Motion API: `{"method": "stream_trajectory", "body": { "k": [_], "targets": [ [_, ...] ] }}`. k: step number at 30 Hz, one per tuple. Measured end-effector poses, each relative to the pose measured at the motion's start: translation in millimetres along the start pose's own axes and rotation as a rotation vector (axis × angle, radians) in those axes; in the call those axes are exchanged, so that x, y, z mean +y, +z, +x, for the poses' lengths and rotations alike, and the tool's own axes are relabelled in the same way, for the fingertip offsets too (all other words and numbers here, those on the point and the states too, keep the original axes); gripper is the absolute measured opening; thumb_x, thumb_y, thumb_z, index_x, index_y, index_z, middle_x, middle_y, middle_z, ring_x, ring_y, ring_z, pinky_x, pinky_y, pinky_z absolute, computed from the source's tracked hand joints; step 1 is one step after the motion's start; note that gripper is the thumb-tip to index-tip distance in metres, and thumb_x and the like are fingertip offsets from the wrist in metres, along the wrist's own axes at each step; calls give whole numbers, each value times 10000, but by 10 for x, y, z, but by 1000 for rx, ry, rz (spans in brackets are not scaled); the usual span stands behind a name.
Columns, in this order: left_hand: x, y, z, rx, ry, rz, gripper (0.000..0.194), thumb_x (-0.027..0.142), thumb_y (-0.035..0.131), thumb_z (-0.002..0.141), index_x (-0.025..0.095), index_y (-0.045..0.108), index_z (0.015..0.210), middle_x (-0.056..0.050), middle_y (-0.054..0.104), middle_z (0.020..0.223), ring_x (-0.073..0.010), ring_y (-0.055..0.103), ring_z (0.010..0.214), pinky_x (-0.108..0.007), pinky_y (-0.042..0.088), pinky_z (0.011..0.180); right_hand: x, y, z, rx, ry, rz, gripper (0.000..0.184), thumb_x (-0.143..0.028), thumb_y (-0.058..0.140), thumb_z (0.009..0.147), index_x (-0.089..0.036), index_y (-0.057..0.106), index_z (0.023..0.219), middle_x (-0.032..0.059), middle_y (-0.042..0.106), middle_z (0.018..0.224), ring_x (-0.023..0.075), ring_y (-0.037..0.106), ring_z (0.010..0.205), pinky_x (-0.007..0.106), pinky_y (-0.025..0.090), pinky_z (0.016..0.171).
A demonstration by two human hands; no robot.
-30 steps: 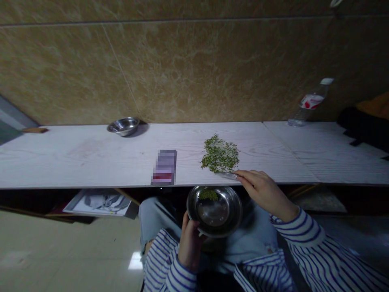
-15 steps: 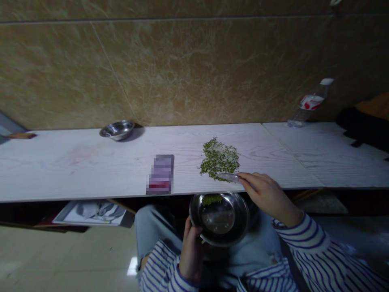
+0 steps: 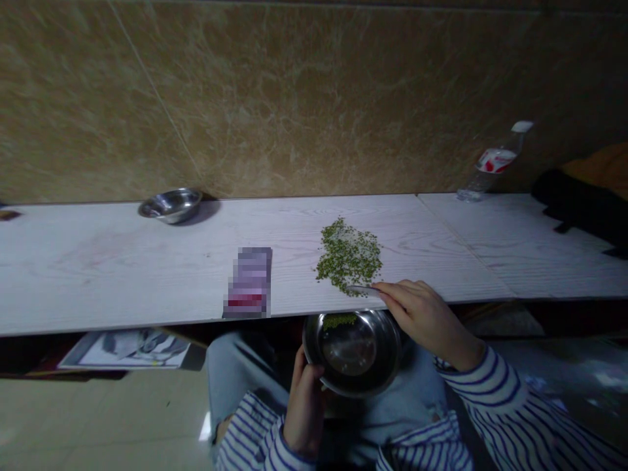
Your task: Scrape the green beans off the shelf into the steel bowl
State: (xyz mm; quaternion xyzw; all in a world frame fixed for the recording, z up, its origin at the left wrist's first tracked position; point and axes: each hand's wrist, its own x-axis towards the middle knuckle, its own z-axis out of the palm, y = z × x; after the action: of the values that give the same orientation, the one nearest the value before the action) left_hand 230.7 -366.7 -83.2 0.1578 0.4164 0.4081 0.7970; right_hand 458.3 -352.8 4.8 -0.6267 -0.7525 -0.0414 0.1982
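A loose patch of small green beans (image 3: 350,256), like mung beans, is spread on the white wooden tabletop (image 3: 294,226). My right hand (image 3: 424,320) is closed on a thin, shiny spoon (image 3: 364,290), whose tip touches the near edge of the patch. Below the table's front edge, over my lap, my left hand (image 3: 305,402) grips the left rim of a steel bowl (image 3: 350,386). Some beans lie inside this bowl along its far wall. The spoon's handle is hidden in my fingers.
A smaller metal bowl (image 3: 171,208) stands at the back left by the wall. A blurred-out phone-like rectangle (image 3: 249,281) lies left of the beans. At the back right are a plastic bottle (image 3: 495,160) and dark cloth (image 3: 574,203). An open drawer (image 3: 127,350) shows below.
The view has shifted slightly, so things sit a little further left. The spoon has turned more edge-on at the patch's near edge. My left hand still keeps the bowl under the table edge.
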Motion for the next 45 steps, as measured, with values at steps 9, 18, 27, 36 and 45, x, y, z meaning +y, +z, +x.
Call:
{"method": "stream_trajectory", "body": {
  "k": [9, 18, 27, 36, 45],
  "targets": [
    [-11, 34, -3, -22, -14, -14, 567, 245, 580, 714, 272, 505, 1276, -89, 610, 1233, -316, 524, 1164, -440, 436, 912, 57, -56, -83, 30, 27, 13, 264, -228, 431, 938, -195, 603, 1136, 55, 694, 953, 193, 619, 851, 352, 442, 762],
    [-20, 26, 20, -1, -18, 10, 573, 234, 567, 734, 266, 463, 1297, -96, 595, 1238, -319, 530, 1146, -447, 454, 880, 142, -105, -219, 32, 59, 8, 254, -237, 431, 937, -192, 620, 1099, 59, 700, 974, 191, 633, 857, 352, 460, 765],
    [-77, -2, 37, 15, 10, 3, 568, 229, 559, 738, 273, 468, 1296, -84, 625, 1183, -303, 551, 1107, -454, 454, 881, 154, -124, -252, 37, 22, 8, 262, -235, 414, 942, -195, 618, 1102, 62, 701, 1007, 189, 638, 884, 357, 472, 783],
    [-80, -11, 24, -21, 8, -12, 568, 228, 527, 758, 273, 445, 1318, -93, 599, 1233, -314, 519, 1153, -456, 428, 905, 193, -135, -256, 59, 43, 5, 254, -239, 424, 945, -192, 600, 1122, 57, 701, 973, 188, 628, 863, 353, 451, 766],
    [-65, 72, -13, -32, -3, 21, 614, 250, 527, 764, 313, 395, 1361, -79, 580, 1269, -296, 526, 1148, -409, 458, 860, 141, -145, -280, 3, 28, 12, 261, -225, 407, 947, -190, 599, 1121, 66, 697, 1015, 190, 629, 905, 360, 456, 805]
  ]
}}
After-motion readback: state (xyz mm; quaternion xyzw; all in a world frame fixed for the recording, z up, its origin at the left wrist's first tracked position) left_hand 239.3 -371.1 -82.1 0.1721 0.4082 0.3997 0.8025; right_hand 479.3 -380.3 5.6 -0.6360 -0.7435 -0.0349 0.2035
